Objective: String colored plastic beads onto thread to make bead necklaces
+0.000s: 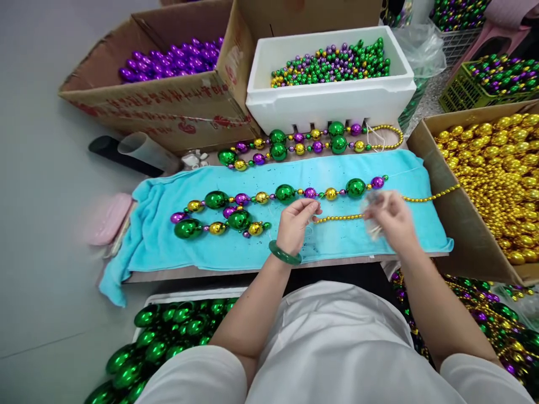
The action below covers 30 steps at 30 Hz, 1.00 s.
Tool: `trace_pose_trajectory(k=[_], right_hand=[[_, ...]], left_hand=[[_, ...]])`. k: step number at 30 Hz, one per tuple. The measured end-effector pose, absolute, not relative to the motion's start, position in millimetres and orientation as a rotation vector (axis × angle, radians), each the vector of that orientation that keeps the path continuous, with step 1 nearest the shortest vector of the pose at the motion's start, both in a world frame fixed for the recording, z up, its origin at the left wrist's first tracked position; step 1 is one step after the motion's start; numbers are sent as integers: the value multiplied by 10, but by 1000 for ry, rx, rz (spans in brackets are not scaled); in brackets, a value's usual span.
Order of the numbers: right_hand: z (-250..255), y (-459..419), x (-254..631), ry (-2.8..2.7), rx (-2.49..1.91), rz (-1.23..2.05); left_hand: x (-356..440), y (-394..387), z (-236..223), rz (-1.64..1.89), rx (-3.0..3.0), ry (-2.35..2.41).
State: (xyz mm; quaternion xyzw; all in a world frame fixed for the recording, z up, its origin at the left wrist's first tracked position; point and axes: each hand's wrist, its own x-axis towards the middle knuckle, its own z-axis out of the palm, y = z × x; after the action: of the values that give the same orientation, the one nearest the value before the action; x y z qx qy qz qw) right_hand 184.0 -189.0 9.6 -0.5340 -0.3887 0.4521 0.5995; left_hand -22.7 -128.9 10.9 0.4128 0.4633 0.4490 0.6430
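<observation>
A strand of large green, gold and purple beads (269,197) lies curled on a turquoise towel (160,247). My left hand (296,220), with a green bangle on the wrist, pinches the end of a thin string of small gold beads (337,218). My right hand (389,219) is smeared by motion; its fingers seem closed near the same gold string, which trails right toward the box of gold beads (497,174). A second finished strand (303,143) lies behind the towel.
A white foam box (328,106) of small mixed beads stands behind the towel. A cardboard box of purple beads (168,59) sits at back left. Green balls (164,336) fill a tray by my left knee. Mixed strands (484,314) pile at lower right.
</observation>
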Motion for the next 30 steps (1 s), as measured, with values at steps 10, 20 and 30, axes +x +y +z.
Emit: trace_pose_trajectory(k=[10,20,30], right_hand=[[-144,-1963,1358,-699,-1241,1541],[-44,-1981,1915,-1052,-1531,1024],[77,-1310,3227,-2056,-2305,217]], left_hand=[[-147,-1441,92,926,1283,1127],[-256,-1419,23,884,1339,1196],[-342,-1393,-37,877,1354,1192]])
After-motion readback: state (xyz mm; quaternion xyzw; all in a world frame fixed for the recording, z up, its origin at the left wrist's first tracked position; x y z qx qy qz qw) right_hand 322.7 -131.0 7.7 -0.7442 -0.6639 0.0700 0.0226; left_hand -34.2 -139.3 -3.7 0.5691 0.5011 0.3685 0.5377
